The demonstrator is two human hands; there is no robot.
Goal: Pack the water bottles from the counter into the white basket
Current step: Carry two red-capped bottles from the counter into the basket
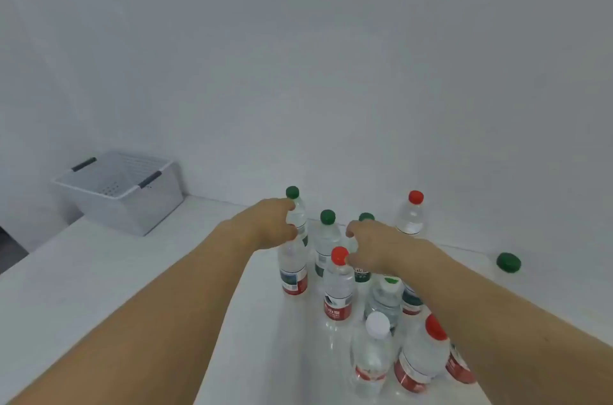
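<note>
Several clear water bottles with green, red or white caps stand clustered on the white counter point(99, 288). My left hand point(268, 222) is curled round the neck of the rear-left green-capped bottle point(297, 215), thumb and forefinger on its shoulder. It hides the top of a red-labelled bottle point(293, 272) just in front. My right hand point(378, 245) hovers with fingers apart over the middle of the cluster. Its thumb touches the cap of a red-capped bottle point(338, 285), and it holds nothing. The white basket point(159, 205) with grey handles sits at the far left against the wall and looks empty.
A red-capped bottle point(413, 215) stands at the back by the wall. A green cap point(508, 262) shows at the far right. A white-capped bottle point(376, 348) and other red-labelled ones crowd under my right forearm. The counter's left edge drops to a dark gap point(10, 245).
</note>
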